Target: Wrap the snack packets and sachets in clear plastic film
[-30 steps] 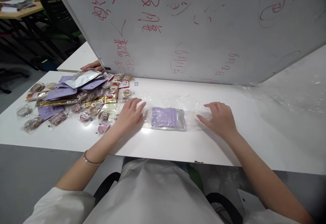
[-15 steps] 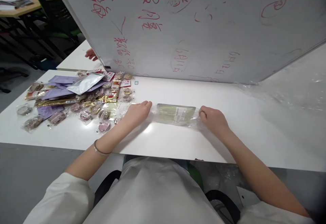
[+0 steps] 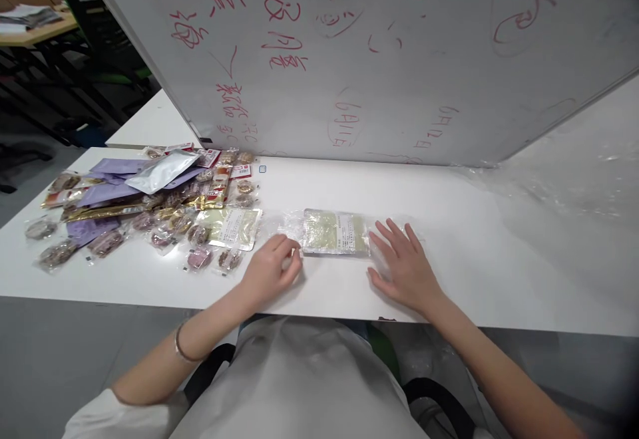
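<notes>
A flat pale-green packet (image 3: 327, 231) with a white label lies on the table, wrapped in clear plastic film (image 3: 284, 224) that stretches out past both its ends. My left hand (image 3: 272, 267) is at the packet's lower left corner, its fingers curled and thumb close to the index finger; whether any film is pinched there I cannot make out. At the packet's right end, my right hand (image 3: 407, 267) is open, fingers spread over the film and table. A second green packet (image 3: 234, 228) with a label lies left of the film.
On the left of the white table (image 3: 499, 259) is a heap of wrapped snacks (image 3: 162, 236), purple pouches (image 3: 112, 189) and a silver pouch (image 3: 162, 171). A whiteboard (image 3: 379, 80) with red writing stands along the back. Clear plastic sheeting (image 3: 564, 193) lies at the right.
The wrapped packet, held by both ends of its film before, now rests flat. My right hand has let go and spread its fingers; both hands have come nearer me. Another person's hand has left view.
</notes>
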Motion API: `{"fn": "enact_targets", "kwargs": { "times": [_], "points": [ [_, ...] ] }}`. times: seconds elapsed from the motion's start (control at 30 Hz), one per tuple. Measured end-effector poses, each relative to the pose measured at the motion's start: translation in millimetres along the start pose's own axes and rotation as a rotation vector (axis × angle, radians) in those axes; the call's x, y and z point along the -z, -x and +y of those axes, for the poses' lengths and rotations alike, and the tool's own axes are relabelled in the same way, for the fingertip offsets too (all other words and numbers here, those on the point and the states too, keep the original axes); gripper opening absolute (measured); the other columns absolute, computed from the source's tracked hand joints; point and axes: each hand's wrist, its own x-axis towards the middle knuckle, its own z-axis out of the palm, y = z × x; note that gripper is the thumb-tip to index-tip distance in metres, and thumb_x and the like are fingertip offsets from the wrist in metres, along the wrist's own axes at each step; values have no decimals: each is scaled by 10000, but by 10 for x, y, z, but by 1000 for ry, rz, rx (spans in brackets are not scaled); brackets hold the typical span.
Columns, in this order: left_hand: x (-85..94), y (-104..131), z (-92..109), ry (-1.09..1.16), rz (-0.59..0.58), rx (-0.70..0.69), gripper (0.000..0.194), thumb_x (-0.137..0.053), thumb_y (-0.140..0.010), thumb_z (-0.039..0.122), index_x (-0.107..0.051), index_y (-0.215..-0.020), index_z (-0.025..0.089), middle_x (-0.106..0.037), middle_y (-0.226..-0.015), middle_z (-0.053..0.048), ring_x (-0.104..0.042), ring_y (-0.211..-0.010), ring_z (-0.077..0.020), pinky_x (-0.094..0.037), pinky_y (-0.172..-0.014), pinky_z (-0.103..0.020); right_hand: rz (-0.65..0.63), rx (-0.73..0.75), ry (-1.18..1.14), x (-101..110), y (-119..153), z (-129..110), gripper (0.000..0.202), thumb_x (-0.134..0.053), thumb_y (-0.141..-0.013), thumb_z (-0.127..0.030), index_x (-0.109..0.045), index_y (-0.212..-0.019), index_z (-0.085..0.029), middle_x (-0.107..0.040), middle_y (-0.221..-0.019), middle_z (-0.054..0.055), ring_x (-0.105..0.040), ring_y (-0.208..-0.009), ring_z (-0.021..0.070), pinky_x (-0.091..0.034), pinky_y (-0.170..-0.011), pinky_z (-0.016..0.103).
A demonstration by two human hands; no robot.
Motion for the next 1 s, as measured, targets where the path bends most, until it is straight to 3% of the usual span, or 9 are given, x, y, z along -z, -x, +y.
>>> {"fn": "enact_targets", "kwargs": {
  "times": [0.1,0.17,0.27,0.43,0.53,0.63,0.77,0.9,1.0],
  "points": [
    [-103,154,81,579,-118,428,383,-388,-1001,422,-571,-1216,164,-717,-1078,-150,-722,-909,-237,-610,-793,-411,-66,-29,-8,-54,24,-89,800,-501,-929,-348,-55,-1579,-214,-325,-1576,173,-169,-1504,349,-184,-1189,626],
    [-143,174,139,839,-100,551,425,-400,-1002,436,-518,-1301,159,-635,-1301,-178,-677,-1120,-260,-590,-944,-423,-117,-38,-57,-96,-60,-129,839,-501,-940,-428,-7,-1587,-226,-242,-1615,168,-114,-1512,354,-173,-1188,634],
    [-177,163,241,990,-23,611,401,-434,-993,426,-542,-1262,149,-562,-1408,-172,-569,-1286,-280,-514,-1090,-434,-155,-20,-124,-205,-304,-208,859,-502,-929,-553,-37,-1593,-270,-148,-1645,136,-56,-1516,358,-124,-1192,646],
    [-206,166,270,945,4,607,390,-385,-1015,437,-538,-1237,155,-593,-1364,-173,-587,-1265,-271,-522,-1081,-434,-242,-28,-199,-449,-564,-209,690,-419,-980,-538,-162,-1583,-321,-203,-1640,74,-104,-1517,325,-179,-1198,613],
    [-246,105,204,620,196,539,409,-306,-1038,434,-478,-1309,180,-591,-1351,-158,-565,-1283,-270,-520,-1054,-479,-254,35,-206,-480,-528,-162,642,-410,-996,-502,-192,-1574,-327,-199,-1644,36,-99,-1522,290,-166,-1218,575],
    [-389,-52,183,200,289,218,396,-267,-1043,308,-430,-1389,203,-506,-1454,-144,-404,-1417,-279,-409,-1125,-550,-247,28,-195,-414,-495,-176,629,-417,-995,-470,-257,-1562,-250,-199,-1641,68,-85,-1522,302,-155,-1223,573],
    [-705,-263,225,-141,-32,-251,484,-281,-1016,179,-338,-1496,188,-373,-1564,-152,-276,-1487,-259,-287,-1198,-515,-319,46,-232,-234,-447,-107,526,-444,-970,-405,-447,-1454,-200,-316,-1597,97,-170,-1511,280,-174,-1233,532],
    [-867,-292,260,-343,-139,-281,543,-398,-1018,384,-350,-1510,159,-281,-1599,-188,-205,-1501,-325,-226,-1208,-532,-336,-54,-130,-81,-183,180,644,-511,-860,-285,-382,-1482,-180,-305,-1599,125,-259,-1484,305,-264,-1185,556],
    [-862,-257,286,-408,-142,-287,548,-425,-1008,419,-371,-1508,203,-260,-1609,-181,-191,-1504,-340,-220,-1199,-550,-308,-200,45,-55,30,335,617,-491,-829,-229,-441,-1443,-184,-429,-1533,124,-383,-1411,354,-373,-1082,559]
  ]
}}
